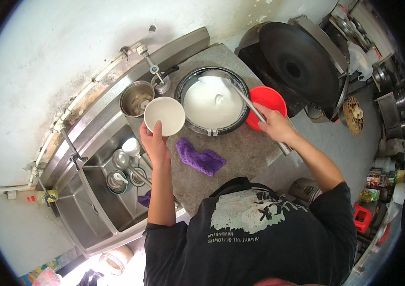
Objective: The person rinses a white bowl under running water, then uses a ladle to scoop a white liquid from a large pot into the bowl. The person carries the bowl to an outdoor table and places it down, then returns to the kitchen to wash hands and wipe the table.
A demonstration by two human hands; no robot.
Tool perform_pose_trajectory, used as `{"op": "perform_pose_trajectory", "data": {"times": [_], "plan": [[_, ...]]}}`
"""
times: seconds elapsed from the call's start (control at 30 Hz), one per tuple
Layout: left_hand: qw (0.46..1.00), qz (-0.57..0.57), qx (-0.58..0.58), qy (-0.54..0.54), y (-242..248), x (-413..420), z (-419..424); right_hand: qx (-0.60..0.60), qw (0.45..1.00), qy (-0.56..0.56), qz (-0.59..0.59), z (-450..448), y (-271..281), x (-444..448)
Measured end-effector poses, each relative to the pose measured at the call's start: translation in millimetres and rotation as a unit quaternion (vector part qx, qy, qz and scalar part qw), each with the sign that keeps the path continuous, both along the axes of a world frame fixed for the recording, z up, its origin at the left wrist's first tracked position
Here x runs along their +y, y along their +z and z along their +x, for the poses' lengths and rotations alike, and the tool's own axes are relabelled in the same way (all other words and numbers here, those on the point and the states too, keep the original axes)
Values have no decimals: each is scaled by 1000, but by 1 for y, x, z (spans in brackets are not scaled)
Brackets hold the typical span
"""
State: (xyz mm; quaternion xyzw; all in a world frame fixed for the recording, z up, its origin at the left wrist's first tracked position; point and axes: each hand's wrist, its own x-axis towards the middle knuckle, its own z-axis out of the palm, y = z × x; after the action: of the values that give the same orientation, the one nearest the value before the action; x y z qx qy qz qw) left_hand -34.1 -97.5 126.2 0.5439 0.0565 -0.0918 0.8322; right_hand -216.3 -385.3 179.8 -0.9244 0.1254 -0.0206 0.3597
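My left hand [156, 143] grips a white bowl [166, 116] by its near rim, thumb on the inside, with no contents to be seen in it. In my right hand [275, 125] is the metal handle of a long ladle [247, 102]. The ladle's head rests at the far side of a large dark-rimmed pot [212, 130], over a thick white liquid [206, 107] that fills much of it. The bowl is held just left of this pot. A red plastic basin [268, 96] stands right of the pot, partly behind my right hand.
A purple cloth [200, 157] lies on the counter [188, 189]. At the left, a steel sink [98, 200] holds ladles [121, 159] and small bowls [116, 181]. Beside the tap stands a steel saucepan [136, 91]. A big black wok [302, 64] leans at the back right.
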Motion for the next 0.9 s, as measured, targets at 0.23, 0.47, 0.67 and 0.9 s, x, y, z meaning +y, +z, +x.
{"op": "perform_pose_trajectory", "data": {"times": [0.23,0.47,0.67,0.9], "plan": [[1000,4,9,-17,9,-13,-4,77,946,-82,304,12,-13,14],[1000,5,21,-8,4,-10,-8,127,783,-136,593,5,-20,18],[1000,-5,28,-1,1,0,-10,125,642,-118,747,-3,-18,21],[1000,-1,19,8,1,10,-8,111,726,-106,670,-10,9,22]]}}
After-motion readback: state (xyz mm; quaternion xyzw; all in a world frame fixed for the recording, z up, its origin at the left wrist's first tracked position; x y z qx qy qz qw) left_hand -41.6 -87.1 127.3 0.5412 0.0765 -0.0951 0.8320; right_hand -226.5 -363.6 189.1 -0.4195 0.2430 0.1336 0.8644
